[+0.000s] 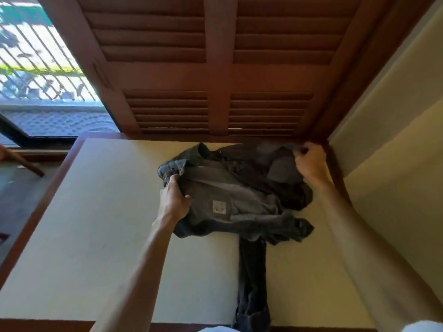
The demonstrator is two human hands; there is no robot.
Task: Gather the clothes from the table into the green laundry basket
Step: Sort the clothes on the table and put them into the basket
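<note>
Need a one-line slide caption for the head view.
Left hand and right hand grip dark clothes on the table.

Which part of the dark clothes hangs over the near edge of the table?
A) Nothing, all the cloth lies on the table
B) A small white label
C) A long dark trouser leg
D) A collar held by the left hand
C: a long dark trouser leg runs from the pile of dark clothes toward the person and drops past the near edge of the table, while both hands grip the pile farther back.
</note>
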